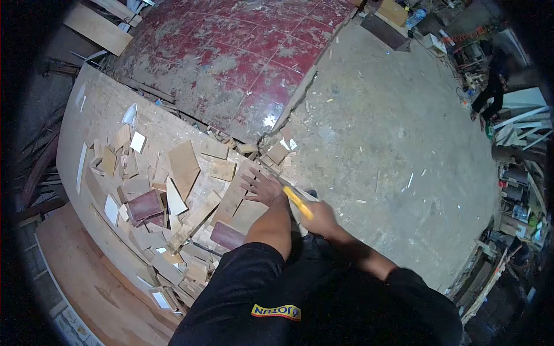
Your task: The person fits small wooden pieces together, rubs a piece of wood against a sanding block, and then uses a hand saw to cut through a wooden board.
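Observation:
My left hand [262, 187] lies flat with its fingers spread on a brown wooden board [232, 196] at the right edge of the worktable. Close beside it, to the right, my right hand [321, 219] is closed around a tool with a yellow body [297, 202]. The tool slants from my fist up toward my left wrist. Its working end is too small and blurred to tell its kind. A thin dark wooden block [227, 237] lies just left of my left forearm.
Many wood offcuts cover the plywood worktable [104, 104], among them a pointed brown panel [184, 170] and a dark red block [145, 206]. Concrete floor [381, 144] with scraps spreads to the right. Red tiles [231, 63] lie beyond. Another person [493, 83] stands far right.

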Motion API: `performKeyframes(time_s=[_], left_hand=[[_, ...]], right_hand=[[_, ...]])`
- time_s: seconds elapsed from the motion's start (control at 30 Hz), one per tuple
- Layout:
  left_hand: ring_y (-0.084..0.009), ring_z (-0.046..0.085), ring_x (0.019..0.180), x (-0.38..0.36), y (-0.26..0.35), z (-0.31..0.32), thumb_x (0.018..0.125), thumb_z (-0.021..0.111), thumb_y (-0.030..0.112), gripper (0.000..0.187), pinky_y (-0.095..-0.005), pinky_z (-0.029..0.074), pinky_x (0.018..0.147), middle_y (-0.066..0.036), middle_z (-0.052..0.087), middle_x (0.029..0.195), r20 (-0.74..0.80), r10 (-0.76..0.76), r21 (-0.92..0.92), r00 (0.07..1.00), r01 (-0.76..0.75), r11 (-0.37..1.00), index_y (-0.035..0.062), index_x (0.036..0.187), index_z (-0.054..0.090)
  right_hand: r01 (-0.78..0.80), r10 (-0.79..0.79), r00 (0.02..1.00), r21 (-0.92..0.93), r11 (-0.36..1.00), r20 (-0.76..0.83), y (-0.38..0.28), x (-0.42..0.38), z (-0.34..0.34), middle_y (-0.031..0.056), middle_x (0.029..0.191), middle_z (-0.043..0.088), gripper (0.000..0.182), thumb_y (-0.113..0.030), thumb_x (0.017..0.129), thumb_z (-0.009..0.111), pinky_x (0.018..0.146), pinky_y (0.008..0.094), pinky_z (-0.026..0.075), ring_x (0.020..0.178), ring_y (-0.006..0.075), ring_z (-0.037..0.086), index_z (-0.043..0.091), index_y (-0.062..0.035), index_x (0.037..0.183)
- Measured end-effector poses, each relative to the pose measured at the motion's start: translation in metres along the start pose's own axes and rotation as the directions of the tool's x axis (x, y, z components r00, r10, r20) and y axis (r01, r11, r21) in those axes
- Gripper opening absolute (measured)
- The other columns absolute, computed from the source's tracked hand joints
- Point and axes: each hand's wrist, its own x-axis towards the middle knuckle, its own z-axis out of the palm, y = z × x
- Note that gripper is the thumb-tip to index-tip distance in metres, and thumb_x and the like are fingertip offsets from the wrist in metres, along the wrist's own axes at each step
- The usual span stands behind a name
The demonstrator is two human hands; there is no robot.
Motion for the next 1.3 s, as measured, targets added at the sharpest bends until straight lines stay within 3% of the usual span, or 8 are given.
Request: performKeyframes(time_s=[0.1, 0.27, 0.33, 0.57, 0.83, 1.0, 1.13, 1.3], left_hand=[[-0.0417, 0.012, 0.142, 0.003, 0.0, 0.004, 0.092, 0.049, 0.042, 0.071, -0.069, 0.011, 0.106, -0.017, 0.005, 0.157, -0.063, -0.002, 0.01, 0.998, 0.003, 1.0, 0.0221, 0.151, 0.014], [-0.0395, 0.006, 0.143, -0.005, 0.007, -0.024, 0.094, 0.045, 0.037, 0.067, -0.0664, 0.008, 0.108, -0.016, 0.002, 0.157, 0.089, -0.021, -0.02, 0.996, 0.023, 1.0, 0.0202, 0.151, 0.014], [-0.0401, 0.009, 0.143, -0.004, 0.005, -0.016, 0.093, 0.046, 0.038, 0.068, -0.0675, 0.012, 0.107, -0.016, 0.005, 0.157, 0.049, -0.021, 0.007, 0.999, 0.021, 1.0, 0.0213, 0.151, 0.014], [-0.0395, 0.004, 0.144, 0.002, 0.001, -0.005, 0.094, 0.045, 0.039, 0.069, -0.0667, 0.008, 0.108, -0.015, 0.001, 0.157, 0.073, -0.022, -0.042, 0.997, 0.025, 0.999, 0.0225, 0.151, 0.011], [-0.0394, 0.004, 0.144, -0.002, 0.003, -0.01, 0.092, 0.049, 0.043, 0.073, -0.0664, 0.006, 0.109, -0.015, 0.002, 0.157, 0.045, -0.029, 0.016, 0.999, 0.028, 0.999, 0.0234, 0.151, 0.011], [-0.0397, 0.006, 0.144, 0.004, 0.002, 0.001, 0.092, 0.049, 0.04, 0.073, -0.0665, 0.006, 0.108, -0.016, 0.003, 0.157, 0.021, -0.01, 0.042, 1.0, 0.009, 0.999, 0.0219, 0.151, 0.012], [-0.04, 0.006, 0.143, -0.003, -0.001, -0.005, 0.091, 0.049, 0.038, 0.073, -0.0665, 0.007, 0.108, -0.016, 0.003, 0.157, 0.024, -0.002, 0.04, 1.0, 0.001, 0.999, 0.0207, 0.151, 0.012], [-0.0401, 0.008, 0.143, -0.002, 0.004, -0.005, 0.091, 0.049, 0.04, 0.073, -0.0672, 0.007, 0.108, -0.017, 0.003, 0.157, 0.006, -0.014, 0.043, 1.0, 0.014, 0.999, 0.0208, 0.151, 0.013]], right_hand=[[0.031, -0.029, 0.997, 0.041, 0.999, -0.069, -0.007, 0.023, -0.003, 0.0211, 0.079, 0.065, 0.028, -0.03, 0.075, 0.062, 0.07, 0.0478, 0.05, 0.077, 0.0405, 0.063, 0.066, -0.0054, 0.086], [-0.075, 0.084, 0.993, 0.104, 0.992, -0.078, -0.014, -0.037, -0.047, 0.022, 0.077, 0.063, 0.023, -0.025, 0.074, 0.062, 0.069, 0.0482, 0.049, 0.076, 0.0422, 0.062, 0.065, -0.0042, 0.082], [-0.031, 0.023, 0.997, 0.124, 0.992, 0.067, -0.023, -0.054, -0.068, 0.0221, 0.075, 0.063, 0.023, -0.025, 0.073, 0.061, 0.068, 0.0483, 0.049, 0.076, 0.0427, 0.061, 0.065, -0.0038, 0.082], [0.035, -0.034, 0.999, 0.044, 0.998, -0.029, 0.003, 0.045, 0.002, 0.022, 0.081, 0.066, 0.033, -0.034, 0.075, 0.062, 0.073, 0.0485, 0.051, 0.08, 0.0403, 0.064, 0.067, -0.004, 0.087], [0.098, -0.099, 0.995, 0.03, 0.995, 0.023, 0.002, -0.053, -0.05, 0.0213, 0.078, 0.065, 0.034, -0.036, 0.079, 0.059, 0.07, 0.0469, 0.052, 0.077, 0.0405, 0.064, 0.067, -0.0039, 0.085], [0.084, -0.08, 0.992, 0.04, 0.996, -0.1, -0.005, 0.033, 0.008, 0.0218, 0.076, 0.063, 0.024, -0.028, 0.074, 0.061, 0.064, 0.0492, 0.049, 0.071, 0.0433, 0.061, 0.065, -0.0057, 0.08], [0.024, -0.02, 0.997, 0.053, 0.998, -0.08, -0.004, 0.007, -0.015, 0.0221, 0.074, 0.062, 0.022, -0.026, 0.074, 0.06, 0.064, 0.0498, 0.049, 0.071, 0.0429, 0.062, 0.063, -0.0042, 0.079], [0.218, -0.214, 0.974, 0.043, 0.975, -0.075, 0.007, -0.054, -0.043, 0.0221, 0.066, 0.058, 0.019, -0.021, 0.076, 0.058, 0.062, 0.0485, 0.048, 0.069, 0.0429, 0.06, 0.058, -0.0015, 0.076]])
